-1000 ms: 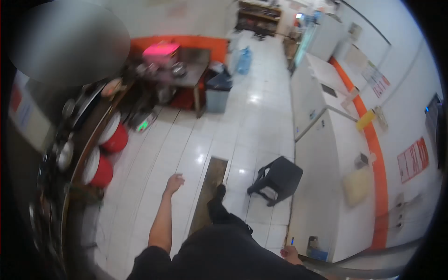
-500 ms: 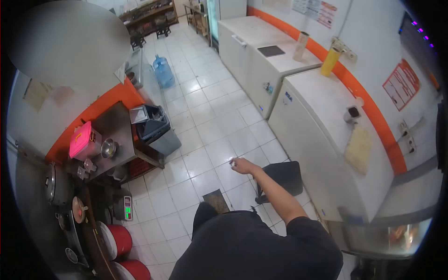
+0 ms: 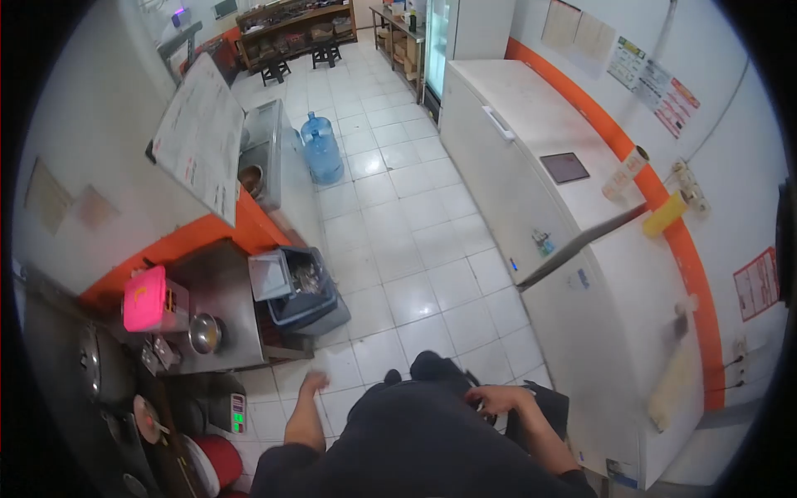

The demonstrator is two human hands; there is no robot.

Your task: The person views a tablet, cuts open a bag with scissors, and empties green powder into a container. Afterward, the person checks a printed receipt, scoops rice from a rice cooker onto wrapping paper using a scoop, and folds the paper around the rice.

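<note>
My left hand (image 3: 314,383) hangs over the tiled floor on the left, near the front of the metal table (image 3: 241,286). It is smeared by motion, and its fingers do not show clearly. At my right side, my right hand (image 3: 501,400) is closed, with its fingers curled inward. Something small may be in it, too indistinct to name. Just behind and below this hand is a black stool (image 3: 548,415), partly covered by my forearm.
White chest freezers (image 3: 548,191) line the right wall. A grey bin (image 3: 311,311) stands beside the metal table, which bears a pink-lidded box (image 3: 154,300) and a metal bowl (image 3: 205,332). Blue water bottles (image 3: 322,158) stand farther ahead on the floor. A red bucket (image 3: 220,461) sits lower left.
My view has shifted forward along the aisle. My right hand has drawn back from in front of me to my right side. My left hand has come into view.
</note>
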